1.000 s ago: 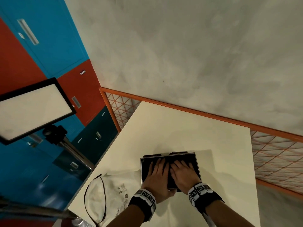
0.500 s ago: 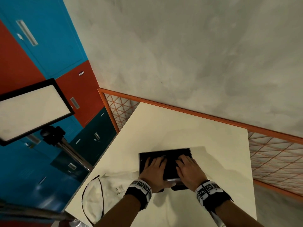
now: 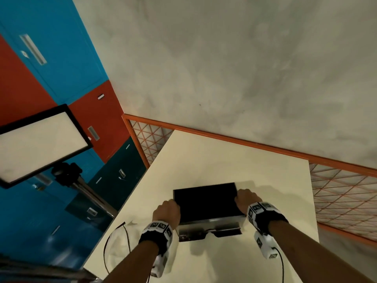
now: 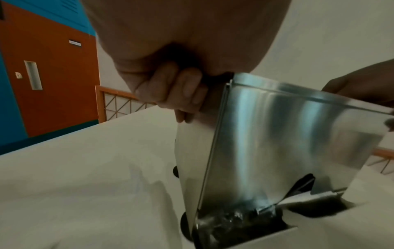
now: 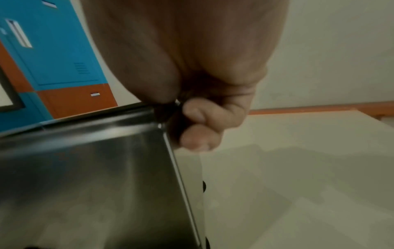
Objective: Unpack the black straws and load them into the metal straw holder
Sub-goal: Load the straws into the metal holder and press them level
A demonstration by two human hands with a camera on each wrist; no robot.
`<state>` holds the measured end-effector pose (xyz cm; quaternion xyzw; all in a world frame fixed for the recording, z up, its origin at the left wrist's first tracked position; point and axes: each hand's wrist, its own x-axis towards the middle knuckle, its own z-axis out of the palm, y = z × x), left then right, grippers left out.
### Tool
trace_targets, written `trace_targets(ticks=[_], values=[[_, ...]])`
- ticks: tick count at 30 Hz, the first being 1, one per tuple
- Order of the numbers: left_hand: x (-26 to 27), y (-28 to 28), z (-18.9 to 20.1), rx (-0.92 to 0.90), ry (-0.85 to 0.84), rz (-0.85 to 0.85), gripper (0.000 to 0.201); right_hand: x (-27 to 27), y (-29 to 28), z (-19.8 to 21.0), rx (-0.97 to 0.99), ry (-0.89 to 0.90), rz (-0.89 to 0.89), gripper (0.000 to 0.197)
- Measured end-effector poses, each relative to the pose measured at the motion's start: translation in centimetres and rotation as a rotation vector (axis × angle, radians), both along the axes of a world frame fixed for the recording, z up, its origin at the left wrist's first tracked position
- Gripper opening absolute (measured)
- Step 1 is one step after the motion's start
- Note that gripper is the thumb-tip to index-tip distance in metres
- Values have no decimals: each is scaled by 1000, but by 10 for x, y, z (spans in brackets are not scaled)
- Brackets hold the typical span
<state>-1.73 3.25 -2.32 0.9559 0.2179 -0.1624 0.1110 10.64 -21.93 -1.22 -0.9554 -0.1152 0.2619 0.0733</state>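
The metal straw holder is a shiny steel box with a dark top, standing on the cream table. My left hand grips its left upper edge and my right hand grips its right upper edge. The left wrist view shows my curled fingers against the holder's steel side, with a dispensing slot and dark straws low at the front. Seen from the right wrist, my fingers curl at the holder's top corner.
A crumpled white plastic bag with a black cord lies on the table to the left of my left arm. An orange-framed mesh fence runs behind the table. A light panel on a tripod stands at the left, before coloured lockers.
Both hands slid off the dark top of the holder and moved outward to grip its left and right edges. The holder has turned so its steel front faces me.
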Motion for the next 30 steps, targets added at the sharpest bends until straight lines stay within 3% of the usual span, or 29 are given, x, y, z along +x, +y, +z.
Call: trace_targets(ticks=[5,9,17,22,26,30], values=[[-26,-4,14,-22,-172,7,21,-36,-10,12,27,-245,-19,17],[-35,-8,13,-52,-167,2,16,-49,-16,9,51,-189,-37,19],[-52,-17,25,-63,-258,-30,18,-69,-30,24,65,-349,-27,8],[-31,-17,21,-89,-198,-7,24,-55,-24,23,35,-236,-62,17],[-40,-17,9,-213,-201,74,18,-55,-17,46,-4,-268,-15,18],[-59,-15,-3,-301,-185,203,20,-64,19,79,-103,-402,173,30]])
